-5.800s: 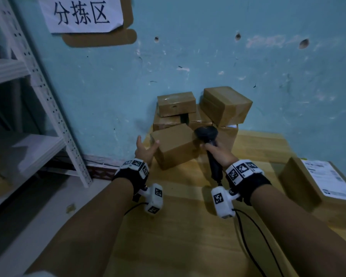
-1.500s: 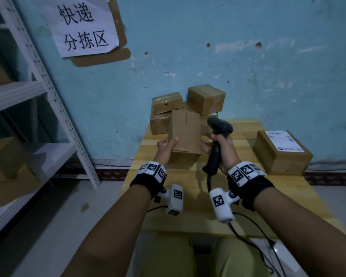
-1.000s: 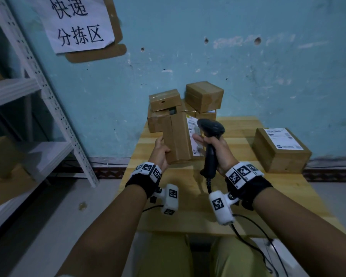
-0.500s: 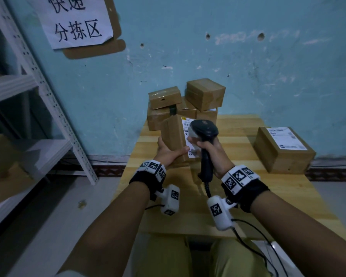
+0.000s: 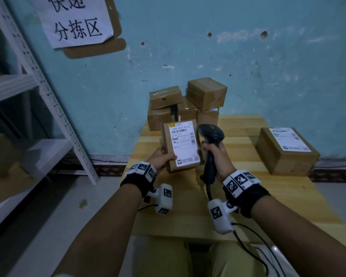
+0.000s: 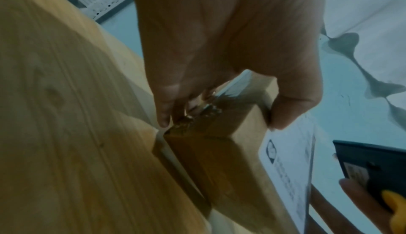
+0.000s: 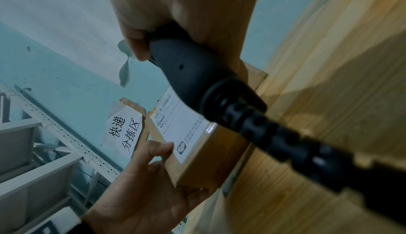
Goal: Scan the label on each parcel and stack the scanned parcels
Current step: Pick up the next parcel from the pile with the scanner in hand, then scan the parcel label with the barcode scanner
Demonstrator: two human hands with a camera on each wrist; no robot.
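From the head view, your left hand (image 5: 162, 157) holds the parcel (image 5: 180, 145) upright above the table (image 5: 288, 196), label (image 5: 183, 142) facing you, thumb across its front. Your right hand (image 5: 216, 156) is clenched round the scanner (image 5: 209, 140) just right of it. A pile (image 5: 185, 104) of boxes sits by the wall, another box (image 5: 286, 150) far right.

Your left wrist view alone shows fingers (image 6: 162, 114) curled behind the parcel's lower corner.

Your right wrist view adds the scanner's cable (image 7: 329, 159) and fingertips (image 7: 137, 46) wrapped over the handle.
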